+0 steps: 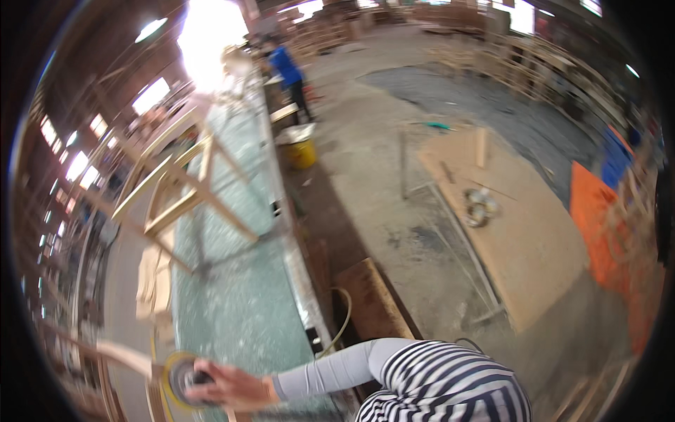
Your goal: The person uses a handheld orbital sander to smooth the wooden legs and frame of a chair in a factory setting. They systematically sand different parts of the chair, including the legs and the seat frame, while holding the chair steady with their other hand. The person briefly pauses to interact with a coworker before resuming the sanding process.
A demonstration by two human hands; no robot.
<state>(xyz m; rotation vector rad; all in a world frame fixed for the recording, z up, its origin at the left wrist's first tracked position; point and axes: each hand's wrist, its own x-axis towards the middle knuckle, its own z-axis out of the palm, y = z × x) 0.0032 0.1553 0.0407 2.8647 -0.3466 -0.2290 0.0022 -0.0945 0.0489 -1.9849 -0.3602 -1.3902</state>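
In the head view, blurred by motion, a long green-topped workbench runs from the lower edge up toward the bright far end of a workshop. At its near end, one hand lies flat over a round sander with a yellow rim; whether it is the person's left or right hand cannot be told from the picture. The fingers are spread and curled down over the sander's dark top, so the tool sits directly under them, its yellow rim showing just past the fingertips on the side away from the wrist. The arm behind it wears a grey sleeve and a black-and-white striped shirt. No second hand shows. Just beside the sander, at the bench's near corner, lies a pale curved wooden piece. Farther up the bench stands a bare wooden chair frame, tilted. Beyond the far end of the bench stands a person in a blue top, with a yellow bucket on the floor nearby. To the right of the bench, well apart, a large flat wooden board lies on the concrete floor.
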